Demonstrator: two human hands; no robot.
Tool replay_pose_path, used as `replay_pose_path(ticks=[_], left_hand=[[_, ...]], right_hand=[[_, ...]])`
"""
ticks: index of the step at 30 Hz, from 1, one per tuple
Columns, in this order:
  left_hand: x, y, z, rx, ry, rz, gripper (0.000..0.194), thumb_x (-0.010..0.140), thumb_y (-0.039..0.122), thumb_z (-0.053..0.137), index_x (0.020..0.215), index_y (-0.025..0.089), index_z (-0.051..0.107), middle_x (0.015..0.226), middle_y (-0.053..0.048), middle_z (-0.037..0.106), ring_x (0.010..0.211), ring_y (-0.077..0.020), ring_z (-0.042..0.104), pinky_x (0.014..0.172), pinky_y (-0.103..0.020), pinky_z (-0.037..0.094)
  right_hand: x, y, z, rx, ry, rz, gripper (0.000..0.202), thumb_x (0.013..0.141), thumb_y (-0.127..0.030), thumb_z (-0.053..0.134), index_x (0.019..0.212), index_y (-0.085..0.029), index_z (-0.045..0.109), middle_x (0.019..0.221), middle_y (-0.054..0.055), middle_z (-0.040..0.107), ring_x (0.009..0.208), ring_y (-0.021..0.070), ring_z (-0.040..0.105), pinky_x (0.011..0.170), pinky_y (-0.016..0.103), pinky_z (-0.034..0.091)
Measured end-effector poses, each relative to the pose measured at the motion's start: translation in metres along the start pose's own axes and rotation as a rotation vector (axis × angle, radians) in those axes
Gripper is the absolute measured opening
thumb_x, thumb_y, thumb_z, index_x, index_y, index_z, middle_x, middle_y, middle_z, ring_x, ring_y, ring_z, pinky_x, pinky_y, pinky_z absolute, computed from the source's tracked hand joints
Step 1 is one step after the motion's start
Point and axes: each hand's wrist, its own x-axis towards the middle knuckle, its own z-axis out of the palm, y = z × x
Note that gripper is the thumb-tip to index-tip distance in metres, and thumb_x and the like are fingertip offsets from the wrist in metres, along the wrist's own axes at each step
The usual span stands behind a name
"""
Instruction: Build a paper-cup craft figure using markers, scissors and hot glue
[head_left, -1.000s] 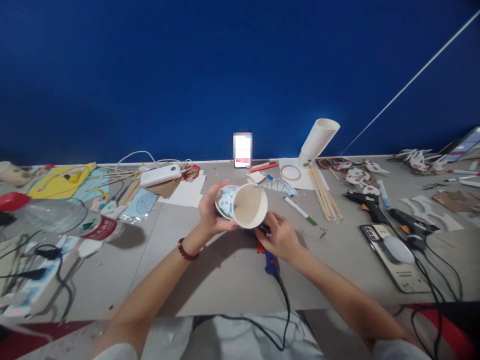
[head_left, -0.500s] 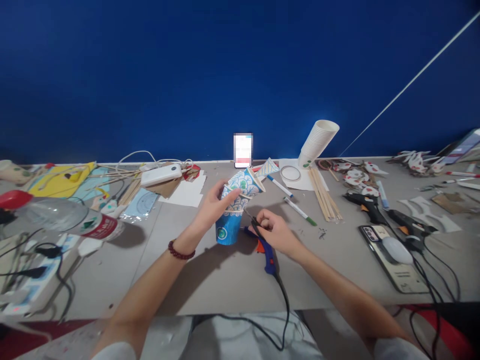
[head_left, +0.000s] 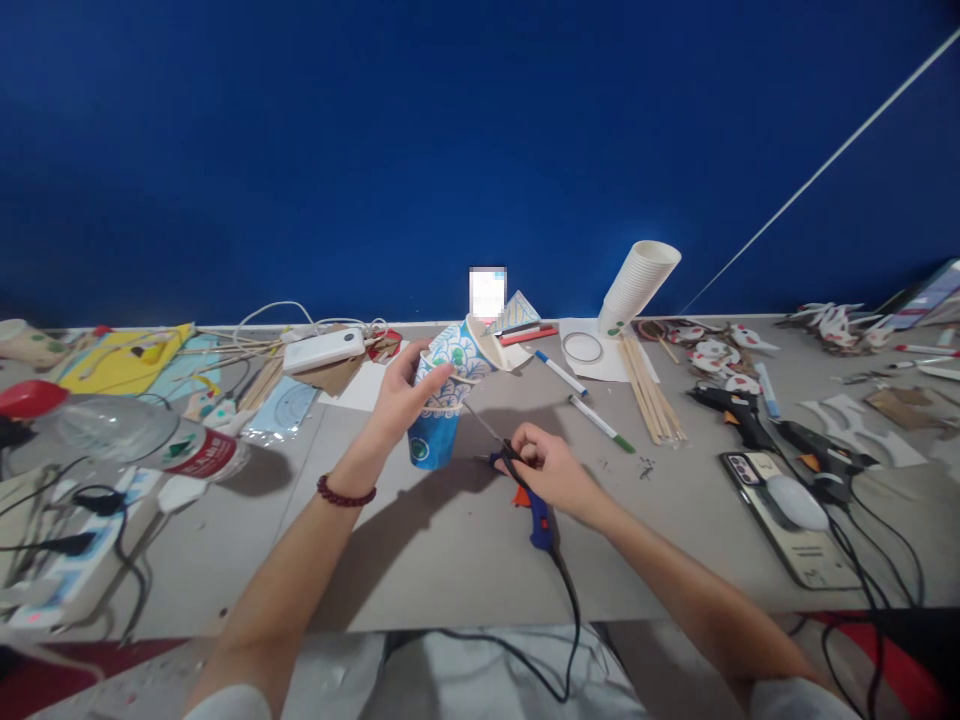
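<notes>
My left hand point(head_left: 401, 398) is closed round a paper-cup craft point(head_left: 433, 440), its lower part solid blue with a round green mark. Its upper part is white with blue scale patterns and a cup mouth tilted to the right. In my right hand point(head_left: 551, 465) are scissors point(head_left: 491, 432) with black handles, thin blades pointing up-left at the craft. Whether the blade tips touch it, I cannot tell. Beneath that hand lies a blue glue gun point(head_left: 538, 520) with an orange trigger, its black cord running over the table's front edge.
Behind are a phone point(head_left: 487, 295), markers point(head_left: 600, 422), a leaning stack of paper cups point(head_left: 639, 285) and wooden sticks point(head_left: 649, 390). At right lie black glue guns point(head_left: 825, 455) and another phone point(head_left: 791, 530). A plastic bottle point(head_left: 127, 425) and power strip point(head_left: 82, 570) occupy the left.
My left hand has moved left and slightly up with the paper-cup craft, away from my right hand. More of the scissor blades shows. The glue gun has stayed in place.
</notes>
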Motion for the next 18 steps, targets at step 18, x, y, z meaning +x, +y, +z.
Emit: replay_pose_path(ticks=[18], left_hand=[[0.005,0.016,-0.037,0.076,-0.426,0.462,0.082,0.050,0.046,0.089,0.124,0.024,0.060,0.120,-0.013,0.064,0.106,-0.0278,0.062,0.089,-0.035,0.051]], right_hand=[[-0.007,0.006,0.003,-0.845,0.451,-0.734,0.008,0.081,-0.029,0.056,0.083,-0.021,0.055,0.065,0.002,0.064,0.059,0.0166,0.060,0.057,0.026,0.045]])
